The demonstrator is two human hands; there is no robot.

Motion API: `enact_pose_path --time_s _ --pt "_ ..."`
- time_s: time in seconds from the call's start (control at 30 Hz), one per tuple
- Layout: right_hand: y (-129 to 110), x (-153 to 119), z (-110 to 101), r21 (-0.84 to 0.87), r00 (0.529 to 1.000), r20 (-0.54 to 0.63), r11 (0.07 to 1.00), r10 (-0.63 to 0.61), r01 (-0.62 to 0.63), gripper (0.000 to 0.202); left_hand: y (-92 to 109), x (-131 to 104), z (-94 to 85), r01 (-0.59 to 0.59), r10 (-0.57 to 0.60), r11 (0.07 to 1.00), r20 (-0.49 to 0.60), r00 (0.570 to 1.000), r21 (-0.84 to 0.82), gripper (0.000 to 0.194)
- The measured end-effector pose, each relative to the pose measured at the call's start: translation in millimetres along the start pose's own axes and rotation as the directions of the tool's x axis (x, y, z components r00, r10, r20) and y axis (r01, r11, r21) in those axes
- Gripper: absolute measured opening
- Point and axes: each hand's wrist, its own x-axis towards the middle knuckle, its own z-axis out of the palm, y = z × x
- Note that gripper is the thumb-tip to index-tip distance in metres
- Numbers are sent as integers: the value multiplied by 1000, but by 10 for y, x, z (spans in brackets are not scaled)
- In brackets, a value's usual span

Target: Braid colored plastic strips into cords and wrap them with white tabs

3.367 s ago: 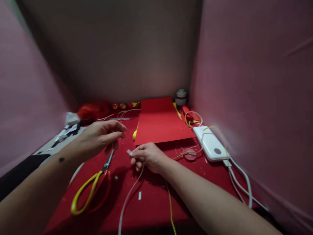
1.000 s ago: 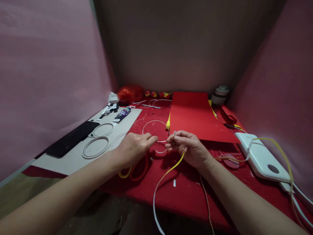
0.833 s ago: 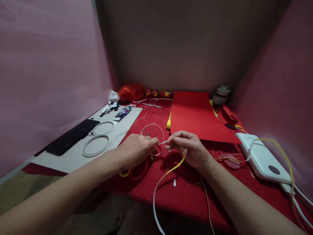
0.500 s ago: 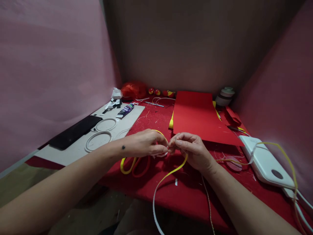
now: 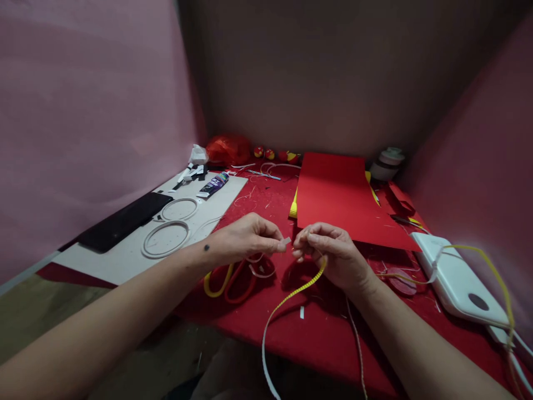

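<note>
My left hand (image 5: 258,239) pinches a thin whitish strip (image 5: 287,241), whose short end sticks out past thumb and forefinger. Below its fingers a thin pale loop (image 5: 266,274) hangs over the red cloth. Just to the right, my right hand (image 5: 328,247) is closed, thumb against fingertips, at the upper end of a narrow ribbed strip (image 5: 300,289), yellow above and white lower down. This strip curves down past the table's front edge. A small gap separates the two hands. Scissors (image 5: 219,283) with one yellow and one red handle lie under my left wrist.
A red sheet (image 5: 333,194) lies behind my right hand. On the left, a pale board (image 5: 125,255) bears a black phone (image 5: 125,222), two rings (image 5: 165,240) and a paint tube (image 5: 213,185). A white power bank (image 5: 453,283) with cables sits at right. Walls enclose three sides.
My hands have drawn slightly apart, the left one tilting up. The whitish strip's end now shows at its fingertips, and the yellow arc above that hand is gone from sight.
</note>
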Motion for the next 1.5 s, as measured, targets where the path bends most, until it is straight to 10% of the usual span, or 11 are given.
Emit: enact_pose_path --time_s 0.7,0.83,1.0,1.1,1.17,1.27,1.5 --pt "52 14 -3 -130 970 -49 961 239 -244 16 82 -79 44 -84 196 850 -165 967 520 34" --pt "43 6 7 -138 967 -71 958 244 -251 18 68 -66 14 -16 72 930 -141 987 368 32" --pt "41 9 21 -153 962 -95 951 257 -269 19 -12 -84 -119 129 -88 972 202 975 -198 29" --pt "46 13 18 -154 961 -107 950 256 -270 17 -16 -84 -288 -72 45 966 -111 993 -250 30" --pt "51 16 10 -151 963 -107 953 249 -263 17 2 -68 -420 -277 188 949 -434 881 -151 35" --pt "56 21 1 -148 965 -104 956 240 -254 16 6 -31 -547 -469 322 869 -538 779 -159 41" --pt "44 28 11 -160 956 -117 944 271 -287 19 -6 41 -302 -84 97 993 -154 983 89 19"
